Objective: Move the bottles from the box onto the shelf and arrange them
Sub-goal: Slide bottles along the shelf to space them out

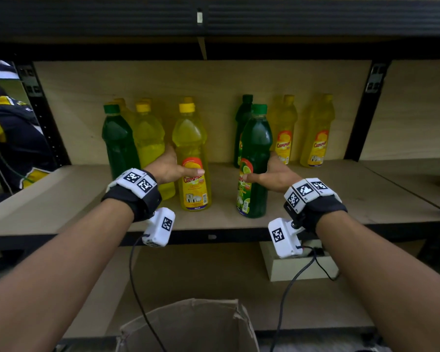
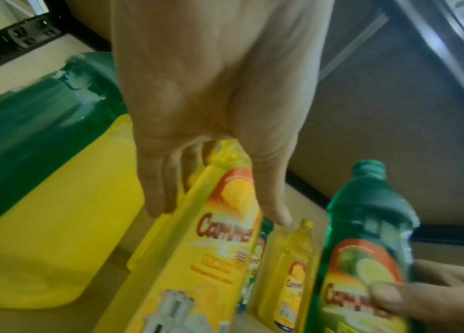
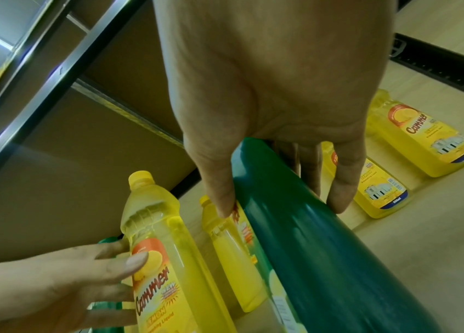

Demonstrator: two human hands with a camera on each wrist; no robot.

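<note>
A yellow bottle (image 1: 192,148) stands near the front of the wooden shelf (image 1: 341,194), left of centre. My left hand (image 1: 188,171) grips it, thumb across the label and fingers behind. To its right stands a green bottle (image 1: 255,153), gripped the same way by my right hand (image 1: 259,176). In the left wrist view my left hand (image 2: 216,202) straddles the yellow bottle (image 2: 211,259), with the green bottle (image 2: 367,225) beside it. In the right wrist view my right hand (image 3: 282,202) straddles the green bottle (image 3: 310,236). The cardboard box (image 1: 188,323) stands open below; its inside is hidden.
Behind on the left stand a green bottle (image 1: 117,141) and several yellow ones (image 1: 148,138). At the back right are another green bottle (image 1: 243,115) and two yellow bottles (image 1: 283,130). A beige box (image 1: 302,265) lies on the lower shelf. A person (image 1: 15,138) is at far left.
</note>
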